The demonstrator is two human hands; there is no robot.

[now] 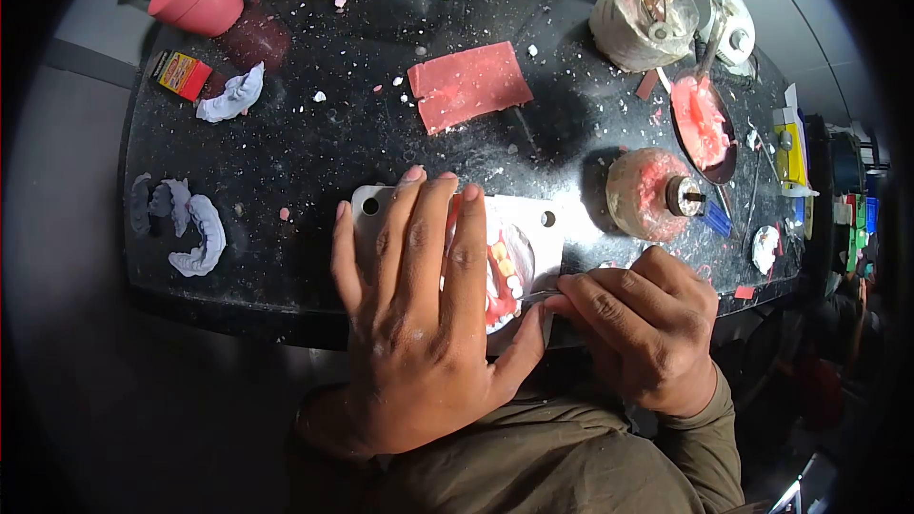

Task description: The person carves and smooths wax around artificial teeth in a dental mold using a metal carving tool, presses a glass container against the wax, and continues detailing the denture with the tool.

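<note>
Dental model (504, 271) with red wax and teeth sits on a white plate (547, 243) at the near edge of the surface (314, 152). Left hand (414, 295): at nine o'clock of the model, fingers apart, laid across plate and model; pressure can't be told. Right hand (647, 328): between three and four o'clock, fingertips pinched on a thin metal tool (541, 295), tip end by the teeth. Tip contact: can't tell.

Step in hand looks like fine tool work on the wax around the teeth. My read: next move calls for a steady plate and short, light strokes that don't nudge teeth.

Around the model, left to right: pale horseshoe piece (200, 238) at nine; matchbox (183, 74) and pale cast (231, 95) at ten; pink wax sheet (471, 86) near twelve; glass burner (647, 192) at two, pan of pink wax (700, 124) beyond it.

In the way: left hand hides the model's left side, left thumb is right by the tool. Burner stands just beyond the right hand, so a knock is possible if it lifts toward twelve.
</note>
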